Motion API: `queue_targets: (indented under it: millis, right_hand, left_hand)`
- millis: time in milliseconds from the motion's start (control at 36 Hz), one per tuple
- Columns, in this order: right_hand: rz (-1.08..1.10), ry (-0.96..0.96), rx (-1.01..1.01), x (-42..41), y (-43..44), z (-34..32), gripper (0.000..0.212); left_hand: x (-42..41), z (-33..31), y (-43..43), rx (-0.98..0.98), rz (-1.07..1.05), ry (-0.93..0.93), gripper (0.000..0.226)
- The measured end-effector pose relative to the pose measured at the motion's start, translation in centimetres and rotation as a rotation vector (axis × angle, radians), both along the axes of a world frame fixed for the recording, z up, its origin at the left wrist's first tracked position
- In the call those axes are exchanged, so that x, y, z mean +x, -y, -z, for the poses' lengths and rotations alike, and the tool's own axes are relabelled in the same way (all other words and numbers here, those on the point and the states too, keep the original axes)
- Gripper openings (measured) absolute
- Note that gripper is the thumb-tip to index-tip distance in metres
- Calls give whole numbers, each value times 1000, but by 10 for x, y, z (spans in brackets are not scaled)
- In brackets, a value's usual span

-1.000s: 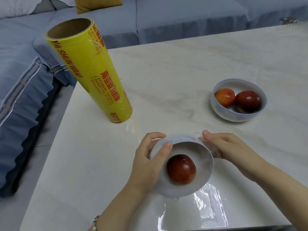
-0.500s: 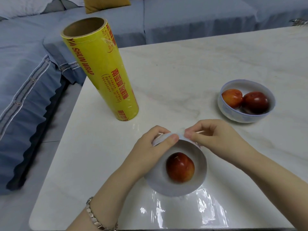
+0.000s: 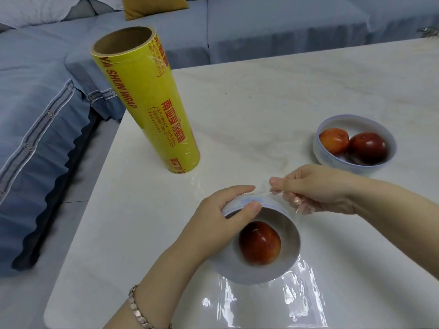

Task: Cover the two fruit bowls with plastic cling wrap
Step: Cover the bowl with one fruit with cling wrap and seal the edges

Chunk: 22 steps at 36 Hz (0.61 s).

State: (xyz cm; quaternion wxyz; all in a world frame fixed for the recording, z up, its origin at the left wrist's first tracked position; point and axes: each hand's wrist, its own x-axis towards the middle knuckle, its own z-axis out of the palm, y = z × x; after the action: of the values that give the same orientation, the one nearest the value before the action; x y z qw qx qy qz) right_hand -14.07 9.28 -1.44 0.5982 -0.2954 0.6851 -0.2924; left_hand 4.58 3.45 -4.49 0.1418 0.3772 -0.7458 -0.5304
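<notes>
Sheet of cling wrap (image 3: 297,295): is lying flat and glossy on the table (image 3: 261,91) at the near edge, running under the near bowl.
Bracelet (image 3: 137,309): metal links, sitting on the left wrist.
Near bowl (image 3: 237,271): white, is tilting its mouth toward the camera and holding one red fruit (image 3: 260,243).
Left hand (image 3: 221,217): is gripping the far rim of this bowl, thumb inside, fingers curling over the outside.
Right hand (image 3: 316,188): is pinching a raised edge of the clear wrap between thumb and fingertips, just beyond the same rim.
Far bowl (image 3: 325,157): is standing uncovered to the right, well apart, holding two red fruits (image 3: 368,147) that are touching.
Roll of cling wrap (image 3: 147,103): yellow with red print, is standing on end at the left side of the table.
Sofa (image 3: 273,24): blue-grey, is running behind the table, with a mustard cushion (image 3: 154,5) on it.
</notes>
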Motion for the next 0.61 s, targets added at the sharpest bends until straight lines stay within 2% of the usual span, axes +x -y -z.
queue_targets:
  millis: [83,222,333,417,528,611]
  right_hand:
    - [-113,-22,30,-4,-1,-5,44]
    - [-198,15,-12,-10,-7,-6,30]
    - [-48,69,-223,-12,-12,-1,21]
    - [24,96,-388,-9,-12,7,18]
    - [151,188,-502,1,-9,15,17]
    - [271,192,-523,10,-5,20,5]
  left_hand:
    - [0,0,0,12,12,-5,36]
    - [-1,-1,1,14,38,6,36]
    - [-2,-2,2,13,46,15,31]
    - [-3,-1,2,1,54,-2,41]
    - [-2,-1,2,1,68,-42,42]
    - [0,-2,2,-9,101,-59,42]
